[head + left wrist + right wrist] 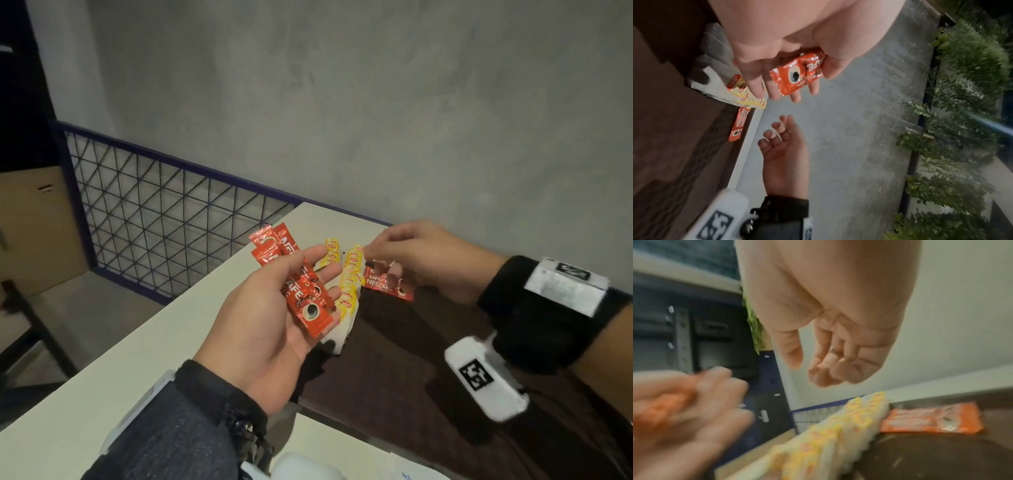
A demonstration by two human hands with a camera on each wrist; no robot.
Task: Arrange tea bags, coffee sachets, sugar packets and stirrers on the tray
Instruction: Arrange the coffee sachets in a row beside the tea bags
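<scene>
Coffee sachets (308, 291) are loosely cradled on the flat left hand (270, 329), right hand (421, 260) loosely curled, nothing held; spill risked if tilted.

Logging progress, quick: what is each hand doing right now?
Left hand: palm up, red coffee sachets lying on it.
Right hand: fingers loosely curled, holding nothing.

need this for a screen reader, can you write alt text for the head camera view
A left hand, palm up, carries red coffee sachets while the right hand hovers beside it, holding nothing. Beneath them, yellow-tagged tea bags and another red sachet lie on a dark tray on a white table.
</scene>
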